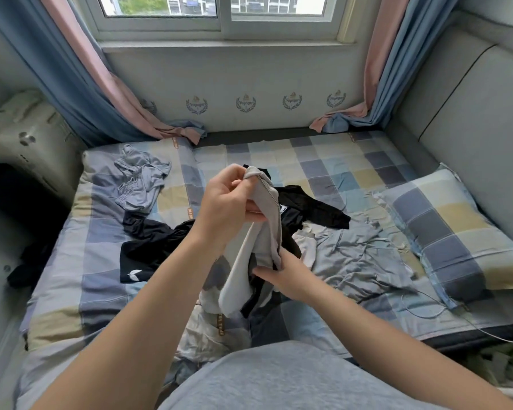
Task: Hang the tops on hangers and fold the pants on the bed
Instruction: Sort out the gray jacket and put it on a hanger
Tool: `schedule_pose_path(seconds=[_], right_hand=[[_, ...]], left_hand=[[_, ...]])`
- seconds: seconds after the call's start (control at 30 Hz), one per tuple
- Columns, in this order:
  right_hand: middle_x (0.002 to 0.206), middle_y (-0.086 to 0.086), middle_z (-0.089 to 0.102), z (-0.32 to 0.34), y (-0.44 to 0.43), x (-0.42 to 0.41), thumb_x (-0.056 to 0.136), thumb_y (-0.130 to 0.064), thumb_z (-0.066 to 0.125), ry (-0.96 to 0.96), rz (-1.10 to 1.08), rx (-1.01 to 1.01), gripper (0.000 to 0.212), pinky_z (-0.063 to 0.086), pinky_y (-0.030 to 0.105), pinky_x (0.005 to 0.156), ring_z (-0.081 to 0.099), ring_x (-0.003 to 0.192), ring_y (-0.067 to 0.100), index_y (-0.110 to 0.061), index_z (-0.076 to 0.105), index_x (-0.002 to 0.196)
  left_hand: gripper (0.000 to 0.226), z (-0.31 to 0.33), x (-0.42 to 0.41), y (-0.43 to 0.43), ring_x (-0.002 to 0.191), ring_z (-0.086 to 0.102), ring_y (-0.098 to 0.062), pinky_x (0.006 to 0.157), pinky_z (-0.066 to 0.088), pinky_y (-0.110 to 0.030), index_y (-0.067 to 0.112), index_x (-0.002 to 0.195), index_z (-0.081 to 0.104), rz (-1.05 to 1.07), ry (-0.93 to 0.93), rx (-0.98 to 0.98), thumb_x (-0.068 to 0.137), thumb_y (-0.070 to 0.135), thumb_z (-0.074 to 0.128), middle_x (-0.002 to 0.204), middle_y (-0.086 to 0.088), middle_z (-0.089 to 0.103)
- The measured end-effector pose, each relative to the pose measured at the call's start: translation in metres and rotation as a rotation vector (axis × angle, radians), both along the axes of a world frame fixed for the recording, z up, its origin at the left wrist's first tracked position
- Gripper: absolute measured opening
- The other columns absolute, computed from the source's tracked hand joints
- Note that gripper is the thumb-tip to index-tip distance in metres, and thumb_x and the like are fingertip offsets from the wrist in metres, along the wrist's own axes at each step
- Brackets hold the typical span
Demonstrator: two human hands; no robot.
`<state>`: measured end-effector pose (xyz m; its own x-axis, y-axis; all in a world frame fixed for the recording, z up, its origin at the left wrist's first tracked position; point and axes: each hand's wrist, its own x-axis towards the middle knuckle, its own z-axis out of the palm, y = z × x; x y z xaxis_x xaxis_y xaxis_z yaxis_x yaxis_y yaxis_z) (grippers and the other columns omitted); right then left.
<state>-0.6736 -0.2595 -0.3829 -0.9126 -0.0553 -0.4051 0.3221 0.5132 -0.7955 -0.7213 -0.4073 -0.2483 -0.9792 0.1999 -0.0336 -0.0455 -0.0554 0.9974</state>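
Checked bed (323, 161) w/ clothes strewn: grey shorts (139, 184) far left, black top (148, 247) w/ white logo left-centre, another black piece (308, 208) behind the hands, blue-grey item (359, 258) at right, touching the pillow (444, 229). Curtains (80, 84) pool at the far corners. Left hand (228, 202) raised over the pile, fingers curled, pinching the grey garment (267, 241) at its top edge. Right hand (288, 276) lower, nearer the body, fingers closed round its lower part. Garment hangs betw. both hands above mid-bed, bunched; light grey, stitched hem, darker patches lower down.
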Motion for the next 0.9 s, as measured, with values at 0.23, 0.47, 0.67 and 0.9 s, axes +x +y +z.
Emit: schedule_pose_path(seconds=[0.23,0.47,0.67,0.9], right_hand=[[0.076,0.008,0.06,0.009,0.02,-0.018,0.099,-0.016,0.054,-0.03,-0.231,0.006,0.026,0.06,0.044,0.063,0.061,0.073,0.023,-0.011,0.064,0.075],[0.071,0.009,0.067,0.06,0.031,-0.029,0.104,-0.02,0.047,-0.072,-0.519,-0.41,0.027,0.053,0.023,0.05,0.066,0.059,0.015,-0.008,0.063,0.085],[0.072,0.004,0.073,0.09,0.034,-0.025,0.105,-0.026,0.046,-0.036,-0.547,-0.655,0.023,0.051,0.023,0.057,0.071,0.07,0.016,-0.01,0.062,0.1],[0.085,0.007,0.074,0.116,0.03,-0.021,0.105,-0.027,0.047,0.03,-0.586,-0.909,0.026,0.056,0.024,0.062,0.074,0.086,0.022,-0.006,0.061,0.111]], left_hand=[[0.016,-0.016,-0.012,-0.011,0.084,0.075,-0.026,0.068,0.061,-0.035,0.009,0.096,0.062,0.082,-0.116,0.037,0.105,0.014,0.049,0.092,-0.009,0.074],[0.01,-0.064,0.001,-0.015,0.087,0.071,-0.019,0.081,0.056,-0.039,0.013,0.101,0.066,-0.14,-0.354,-0.295,0.096,0.021,0.067,0.11,-0.013,0.073],[0.043,-0.113,0.026,0.002,0.101,0.068,-0.02,0.077,0.053,-0.031,0.016,0.118,0.059,-0.365,-0.435,-0.626,0.089,0.047,0.069,0.115,-0.004,0.066],[0.019,-0.149,0.029,0.013,0.081,0.071,-0.022,0.065,0.056,-0.034,0.017,0.097,0.053,-0.305,-0.477,-0.809,0.083,0.028,0.059,0.092,-0.007,0.07]])
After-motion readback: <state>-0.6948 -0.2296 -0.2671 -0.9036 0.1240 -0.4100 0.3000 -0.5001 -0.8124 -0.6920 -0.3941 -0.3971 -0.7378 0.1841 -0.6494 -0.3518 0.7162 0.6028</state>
